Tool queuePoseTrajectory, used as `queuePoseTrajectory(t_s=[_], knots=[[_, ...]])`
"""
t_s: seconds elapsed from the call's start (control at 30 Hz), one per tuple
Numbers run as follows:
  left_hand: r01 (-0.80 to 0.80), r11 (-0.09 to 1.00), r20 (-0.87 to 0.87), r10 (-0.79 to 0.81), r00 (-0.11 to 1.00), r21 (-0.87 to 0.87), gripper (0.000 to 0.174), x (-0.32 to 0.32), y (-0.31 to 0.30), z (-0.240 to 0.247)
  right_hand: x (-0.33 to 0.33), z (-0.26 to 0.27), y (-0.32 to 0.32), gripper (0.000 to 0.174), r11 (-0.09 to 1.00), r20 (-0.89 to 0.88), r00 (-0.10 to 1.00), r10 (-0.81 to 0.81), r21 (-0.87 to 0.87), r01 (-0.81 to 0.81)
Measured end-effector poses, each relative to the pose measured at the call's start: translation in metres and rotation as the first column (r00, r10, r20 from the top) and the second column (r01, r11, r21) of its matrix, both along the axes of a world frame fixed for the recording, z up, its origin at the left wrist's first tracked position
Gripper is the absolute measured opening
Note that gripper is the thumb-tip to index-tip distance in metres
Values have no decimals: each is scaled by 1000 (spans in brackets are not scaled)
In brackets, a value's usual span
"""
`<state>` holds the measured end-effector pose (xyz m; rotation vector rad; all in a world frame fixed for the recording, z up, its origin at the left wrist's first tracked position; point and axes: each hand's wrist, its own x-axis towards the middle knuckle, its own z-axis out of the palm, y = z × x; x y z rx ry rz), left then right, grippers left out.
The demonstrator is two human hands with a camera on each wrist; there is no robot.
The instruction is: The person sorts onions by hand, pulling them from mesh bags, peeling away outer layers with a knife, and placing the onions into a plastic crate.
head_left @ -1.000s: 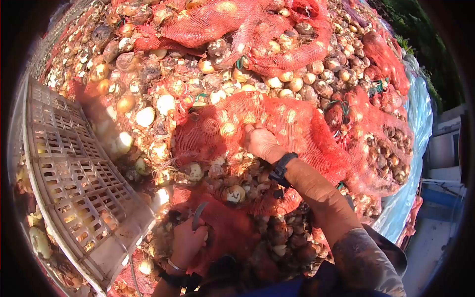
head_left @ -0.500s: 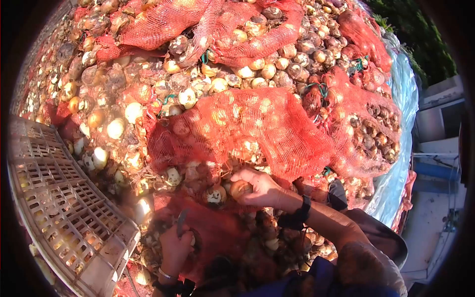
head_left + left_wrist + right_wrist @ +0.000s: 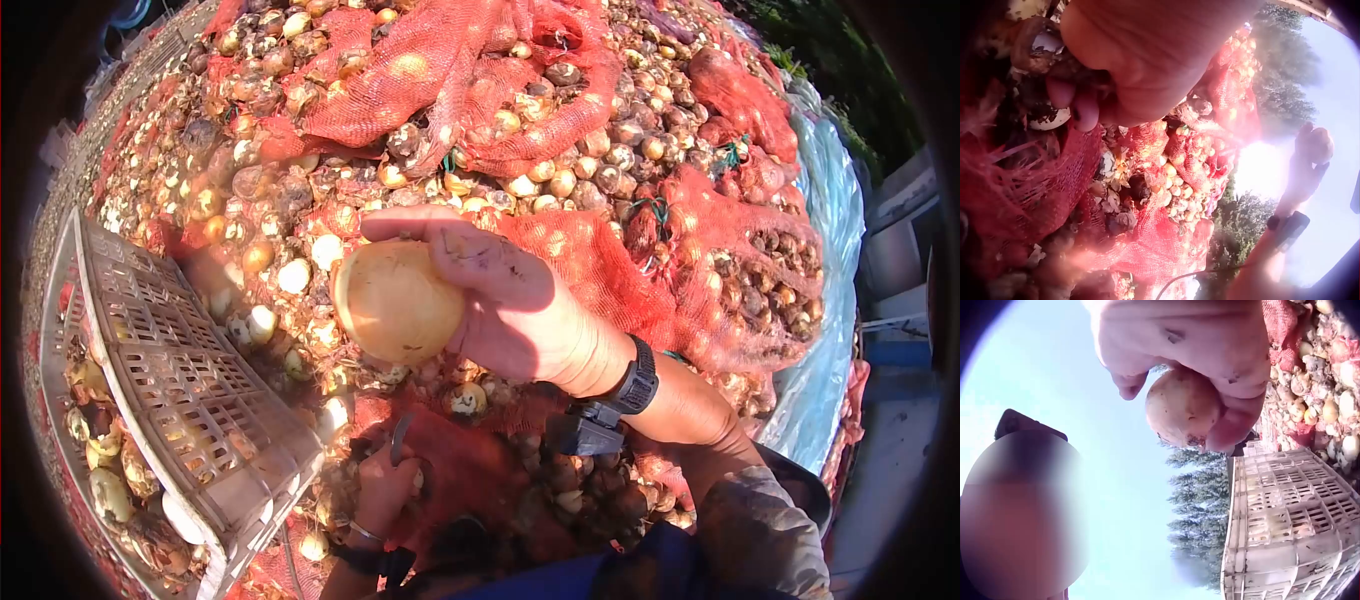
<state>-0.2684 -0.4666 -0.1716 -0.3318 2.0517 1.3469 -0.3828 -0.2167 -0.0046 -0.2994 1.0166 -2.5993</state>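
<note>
The right hand (image 3: 510, 300) holds a pale onion (image 3: 398, 302) above the heap, its grip cupped round the bulb's right side. The onion looks firm and fairly light, but its papery skin may slip, so the broad middle suits holding. The left hand (image 3: 385, 490), near the body, clasps a small blade (image 3: 398, 438). The crate (image 3: 180, 370) rim stands to the left, with open air between.

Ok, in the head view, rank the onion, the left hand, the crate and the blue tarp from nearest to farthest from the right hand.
1. The onion, held in the right hand.
2. The left hand, lower down, gripping a metal tool.
3. The plastic crate at the left and the blue tarp at the right edge: too close to call.
</note>
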Motion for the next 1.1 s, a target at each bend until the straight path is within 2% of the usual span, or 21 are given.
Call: queuePoseTrajectory(t_s=[0.07, 0.1, 0.17, 0.2, 0.23, 0.3, 0.37, 0.43, 0.47, 0.53, 0.6, 0.7, 0.73, 0.77, 0.83, 0.87, 0.9, 0.93, 0.97, 1.03, 1.1], knots=[[105, 984, -250, -139, 958, -146, 6, -1, 4, 5, -6, 63, -51, 75, 973, -185, 961, 208, -57, -222], [115, 982, -248, -151, 957, -152, 6, 1, 0, 1, -12, 72, -60, 76, 983, -263, 947, 183, 59, -174], [72, 995, -203, -85, 975, -71, 8, 5, -7, -13, -39, 21, -54, 73, 870, -583, 811, -48, 374, 320], [60, 996, -206, -71, 976, -58, 8, 5, -4, -11, -51, -15, -29, 65, 722, -548, 834, -63, 552, 417], [39, 999, -179, -44, 983, -30, 10, 5, -2, -3, -57, -46, 10, 59, 311, -762, 646, 43, 625, 716], [22, 1000, -135, -22, 991, 1, 12, 7, -1, -6, -55, -113, 85, 72, -280, -449, 891, -67, 866, 415], [47, 999, -208, -50, 977, -22, 15, 8, -5, -17, -46, -150, 155, 84, -570, -239, 949, -207, 817, 82], [-3, 1000, -78, 2, 997, -22, 15, 4, -1, -12, -40, -179, 199, 83, -673, -210, 933, -291, 739, -44], [-50, 998, 47, 51, 998, -25, 14, 0, 0, -9, -41, -193, 213, 84, -672, -243, 921, -303, 740, -25], [-43, 999, 84, 45, 995, -23, 14, -4, -1, -10, -52, -220, 230, 85, -668, -275, 906, -322, 744, -11], [-39, 999, 125, 40, 991, -16, 14, -6, 1, -10, -64, -239, 242, 90, -432, -54, 841, -538, 875, -220], [8, 997, 118, 1, 993, -72, 13, -7, 2, -8, -64, -256, 267, 85, -287, -3, 863, -505, 944, -165], [-17, 998, 115, 24, 993, -57, 13, -7, 3, -10, -61, -247, 260, 56, -327, -120, 841, -527, 943, -70], [-43, 998, 114, 48, 992, -42, 13, -5, 4, -11, -55, -260, 275, 56, -335, -121, 843, -524, 939, -73], [46, 998, 23, -45, 999, -47, 13, -4, -4, -25, -40, -289, 311, 29, 247, -20, 949, -315, 964, 102], [131, 989, -68, -136, 988, -69, 14, -1, -7, -30, -23, -243, 285, 16, -26, -258, 958, 125, 964, 263], [132, 990, -66, -136, 988, -56, 14, 0, -5, -26, -3, -218, 253, 14, 440, 126, 918, -377, 896, 57], [77, 996, 2, -77, 997, -44, 13, -4, -1, -17, 16, -177, 222, 14, 447, 240, 879, -413, 894, -34], [25, 999, 75, -23, 997, -33, 12, -8, 3, -10, 43, -150, 201, 16, 569, 397, 834, -384, 813, -125], [-56, 998, 124, 51, 991, 34, 6, -15, 0, -8, 96, -116, 189, 22, 644, 448, 864, -230, 736, -210], [-193, 971, 181, 166, 969, 143, 2, -15, -3, -9, 130, -66, 179, 23, 681, 619, 762, -191, 643, -351]])
